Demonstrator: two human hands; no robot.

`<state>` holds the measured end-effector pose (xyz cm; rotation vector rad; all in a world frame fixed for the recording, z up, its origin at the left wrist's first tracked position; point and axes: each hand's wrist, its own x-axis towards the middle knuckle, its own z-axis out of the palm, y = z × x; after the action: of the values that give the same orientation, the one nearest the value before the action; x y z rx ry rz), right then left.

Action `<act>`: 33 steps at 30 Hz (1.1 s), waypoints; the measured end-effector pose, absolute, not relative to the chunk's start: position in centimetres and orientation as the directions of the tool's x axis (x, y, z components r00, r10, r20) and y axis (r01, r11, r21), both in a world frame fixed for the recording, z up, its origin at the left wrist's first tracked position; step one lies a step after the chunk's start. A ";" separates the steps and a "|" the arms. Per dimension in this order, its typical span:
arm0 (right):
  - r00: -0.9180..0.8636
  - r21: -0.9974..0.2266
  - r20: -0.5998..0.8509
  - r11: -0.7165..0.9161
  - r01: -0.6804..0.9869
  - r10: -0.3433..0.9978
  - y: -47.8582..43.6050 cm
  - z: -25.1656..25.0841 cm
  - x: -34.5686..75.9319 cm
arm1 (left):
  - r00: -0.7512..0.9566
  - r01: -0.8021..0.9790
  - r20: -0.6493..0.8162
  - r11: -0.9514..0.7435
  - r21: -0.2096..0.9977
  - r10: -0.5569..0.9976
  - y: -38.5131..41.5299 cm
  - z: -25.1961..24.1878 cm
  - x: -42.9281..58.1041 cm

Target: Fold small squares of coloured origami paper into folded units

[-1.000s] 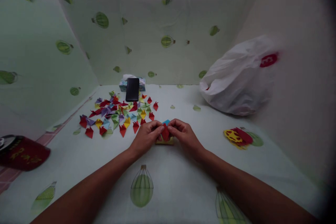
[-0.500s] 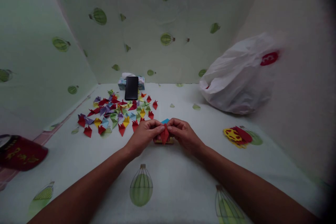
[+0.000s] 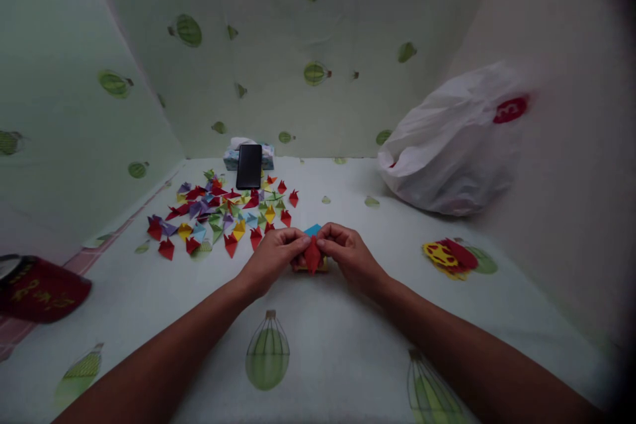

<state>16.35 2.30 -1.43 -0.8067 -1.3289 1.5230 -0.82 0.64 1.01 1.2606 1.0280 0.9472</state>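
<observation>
A red folded paper piece (image 3: 313, 256), diamond-shaped with its point toward me, is pinched between my two hands. My left hand (image 3: 279, 253) grips its left side with thumb and fingers closed. On its right side, my right hand (image 3: 346, 250) pinches it the same way. Just beyond it lies blue paper (image 3: 313, 230), partly covered by the hands. Something yellow shows underneath, mostly hidden. To the left, many small folded paper cranes (image 3: 230, 244) in red, yellow, green, blue and purple are spread over the table.
A black phone (image 3: 249, 167) leans on a tissue box (image 3: 230, 158) at the back. A white plastic bag (image 3: 452, 146) stands at the right, with red and yellow cut-outs (image 3: 450, 258) nearer me. A red can (image 3: 44, 289) is at the far left on the patterned tablecloth (image 3: 338, 358).
Both hands keep hold of the red paper, with only slight finger shifts. The red piece looks a little wider between the thumbs. The things around have not moved.
</observation>
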 end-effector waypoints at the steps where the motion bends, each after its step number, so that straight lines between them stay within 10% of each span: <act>1: -0.349 -0.976 0.097 0.020 -0.219 0.932 2.3 -1.4 16.3 | 0.285 -0.016 -0.086 0.095 0.995 0.955 0.6 1.0 -0.8; 33: -0.310 -0.982 0.173 0.187 0.017 0.935 2.0 -1.3 16.1 | 0.226 0.008 -0.074 0.075 0.997 0.971 0.8 0.3 -0.6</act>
<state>16.07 1.99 -1.31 -0.9393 -1.5505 1.2670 -0.60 0.76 0.28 1.2530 1.0738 0.9870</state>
